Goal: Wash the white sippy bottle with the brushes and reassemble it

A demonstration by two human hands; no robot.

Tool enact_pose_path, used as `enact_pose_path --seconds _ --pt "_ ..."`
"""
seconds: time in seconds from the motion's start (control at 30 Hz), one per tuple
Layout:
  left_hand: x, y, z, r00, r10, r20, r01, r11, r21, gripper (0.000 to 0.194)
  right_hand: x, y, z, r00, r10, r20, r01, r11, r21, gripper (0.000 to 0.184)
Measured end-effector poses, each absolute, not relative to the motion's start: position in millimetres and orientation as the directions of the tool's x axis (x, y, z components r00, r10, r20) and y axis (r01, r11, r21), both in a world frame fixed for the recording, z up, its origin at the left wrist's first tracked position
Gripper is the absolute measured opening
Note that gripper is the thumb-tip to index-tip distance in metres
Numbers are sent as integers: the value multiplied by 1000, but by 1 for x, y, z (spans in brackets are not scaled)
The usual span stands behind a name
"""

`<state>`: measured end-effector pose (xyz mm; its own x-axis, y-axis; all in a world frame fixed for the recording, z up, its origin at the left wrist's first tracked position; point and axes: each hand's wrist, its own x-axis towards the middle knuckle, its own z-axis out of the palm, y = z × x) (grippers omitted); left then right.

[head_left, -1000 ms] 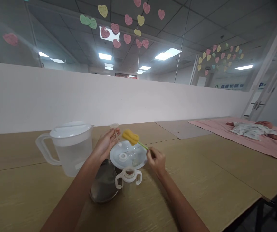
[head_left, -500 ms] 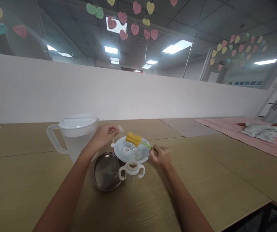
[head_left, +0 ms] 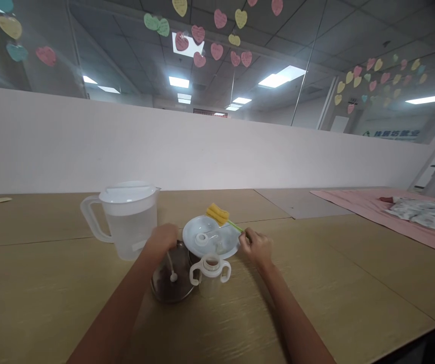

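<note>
My left hand (head_left: 163,239), slightly blurred, is closed on the upper end of a straw with a white weighted ball (head_left: 173,277). The ball hangs at or just above a metal tray (head_left: 160,290); contact is unclear. Closed round a green handle, my right hand (head_left: 258,247) holds a sponge bottle brush (head_left: 217,214). Its yellow head is over the far rim of a white bowl (head_left: 232,247). In that bowl lie a white ring (head_left: 201,239) and clear parts. A clear baby bottle with a two-handled white collar (head_left: 210,268) stands uncapped in front.
A lidded clear plastic pitcher (head_left: 132,225) stands left of the tray. At the right a pink cloth (head_left: 369,215) bears a small figure in patterned white clothing (head_left: 418,212). Behind the wooden table (head_left: 316,283) rises a white partition (head_left: 202,151).
My left hand has brought the straw from beside the bowl down and toward me, over the metal tray. The brush stays in my right hand near the bowl. The view has shifted.
</note>
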<state>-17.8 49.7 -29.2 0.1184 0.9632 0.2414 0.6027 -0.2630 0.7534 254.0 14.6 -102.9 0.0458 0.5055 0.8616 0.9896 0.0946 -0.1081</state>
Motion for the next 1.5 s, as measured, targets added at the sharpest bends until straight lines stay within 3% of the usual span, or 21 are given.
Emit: enact_pose_path --seconds 0.13,0.27,0.5,0.77,0.97,1.13,1.23,1.33,1.4,1.5 --pt "4 48 -26 261 932 253 817 -353 456 27 252 16 -103 107 512 852 986 55 -157 26" --pt "28 47 -30 427 872 241 849 -478 227 14 252 17 -103 98 499 861 986 71 -153 28" --pt "55 55 -55 651 738 179 738 -670 78 29 250 18 -101 88 490 867 986 83 -148 29" --pt "55 54 -57 644 740 196 736 -669 109 42 250 19 -103 109 478 872 985 69 -160 29" --pt "44 49 -25 449 786 425 761 -586 278 40 247 18 -102 71 459 886 963 199 -181 29" --pt "19 38 13 398 738 544 590 -660 464 68 244 15 -100 37 444 895 918 338 -206 29" --pt "11 25 28 395 760 517 527 -648 550 63 242 12 -100 -36 394 918 903 406 -139 26" --pt "18 14 29 444 780 441 455 -620 639 42 239 8 -99 -133 293 947 886 463 -19 21" --pt "26 9 26 461 810 363 447 -565 694 43 238 5 -98 -175 235 956 882 469 46 19" --pt "32 5 24 464 816 345 515 -565 645 43 238 3 -96 -205 198 959 884 457 95 18"
